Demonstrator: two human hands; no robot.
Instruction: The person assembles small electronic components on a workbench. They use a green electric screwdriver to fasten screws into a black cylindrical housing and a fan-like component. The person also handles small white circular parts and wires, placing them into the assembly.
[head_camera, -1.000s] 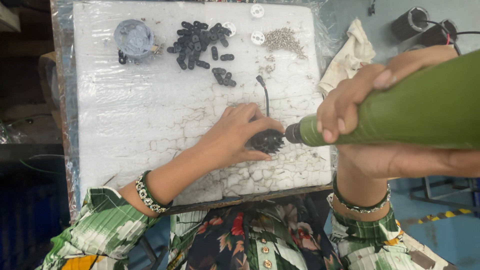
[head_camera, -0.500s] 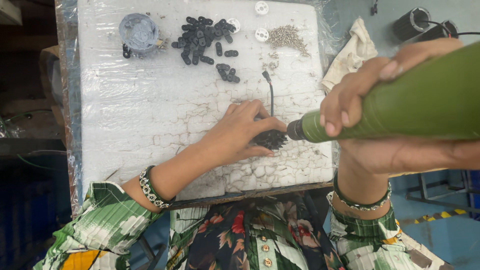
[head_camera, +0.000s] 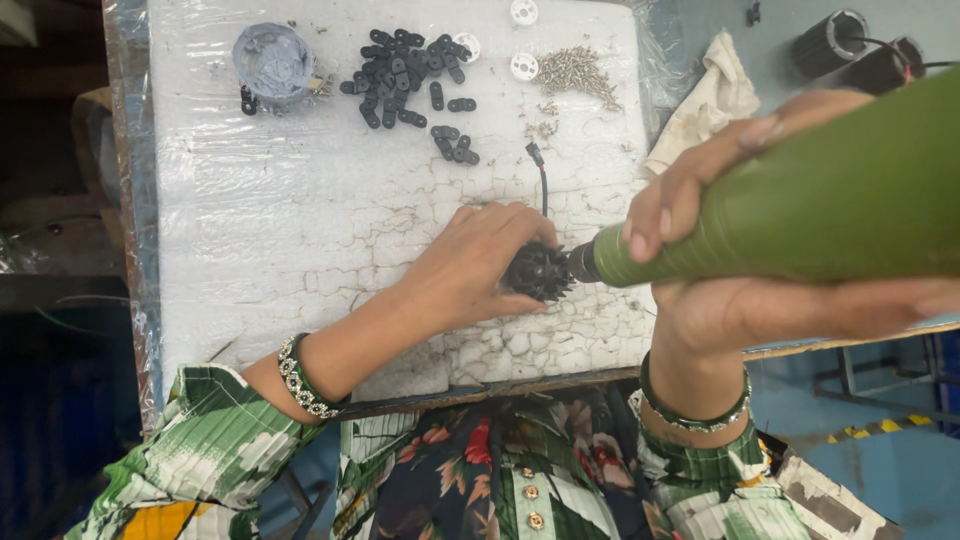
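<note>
Black finned part (head_camera: 538, 270), round with ribs standing out all round, sits on the white cracked foam board (head_camera: 300, 220), toward its near right edge. Thin black wire (head_camera: 543, 182) runs up from the part across the board and ends in a small connector. Left hand (head_camera: 478, 265) lies over the part from the left, fingers curled round it and pinching it against the board, thumb low on the near side. Metal tip of the green power screwdriver (head_camera: 800, 205) touches the right side of the part, tool lying almost level. Right hand (head_camera: 740, 250) wraps the green barrel: fingers pressed together over the top, thumb stretched beneath. Beaded bracelet on each wrist; sleeves green-and-white patterned.

Farther up the board: heap of small black link-shaped pieces (head_camera: 410, 75), well apart from the hands. Left of the heap, round grey moulded part (head_camera: 272, 62). Right of the heap, two white round discs (head_camera: 523, 40) and a pile of small metal screws (head_camera: 575, 70). Crumpled pale cloth (head_camera: 705, 105) lies off the board's right edge on the blue-grey bench. Two black cylinders with leads (head_camera: 850, 45) stand at the far right corner
</note>
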